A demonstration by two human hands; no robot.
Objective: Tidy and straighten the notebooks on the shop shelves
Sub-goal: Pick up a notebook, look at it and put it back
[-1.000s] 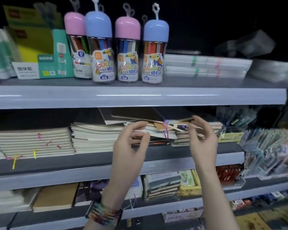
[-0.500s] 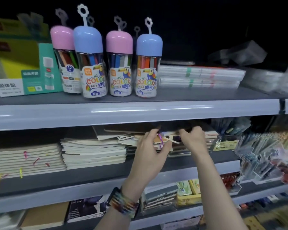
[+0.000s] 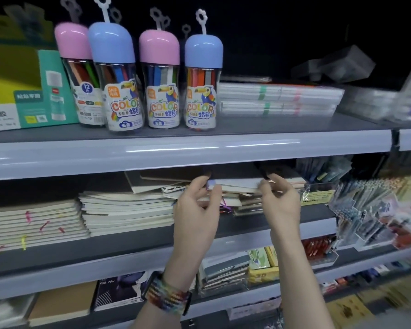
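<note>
Head view: left hand (image 3: 196,210) and right hand (image 3: 279,200) each pinch an end of a notebook (image 3: 237,182) atop the messy middle-shelf (image 3: 152,241) pile between them. Step: probably squaring it. Next: align edges with stack (image 3: 126,211) left of left hand.

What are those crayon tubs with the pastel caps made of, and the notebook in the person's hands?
Crayon tubs: clear, glossy plastic bodies, since the contents show through, with smooth opaque plastic caps that catch highlights. Notebook: paper pages, seen as a pale layered edge, under a dark matt cover, probably card.
</note>
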